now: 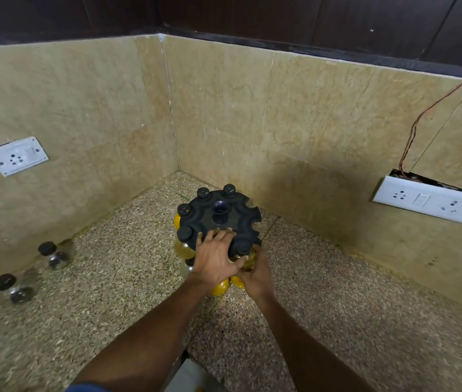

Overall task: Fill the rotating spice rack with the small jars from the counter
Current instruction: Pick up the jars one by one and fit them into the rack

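Note:
The round black spice rack [220, 213] with a yellow base stands in the counter's corner. Several black-capped jars sit in its rim slots; the slots on the right side are bare. My left hand [216, 257] lies flat on the rack's near top edge, fingers spread. My right hand [255, 274] is wrapped around a clear jar [242, 248] with a black cap at the rack's near right slot. Two more clear jars lie on the counter at the left: one [54, 254] by the wall, another [15, 288] nearer to me.
Tiled walls close in the corner behind the rack. A socket plate [16, 155] is on the left wall and a loose switch plate [429, 198] with brown wires on the right wall. The speckled counter [351, 306] stretches right and toward me.

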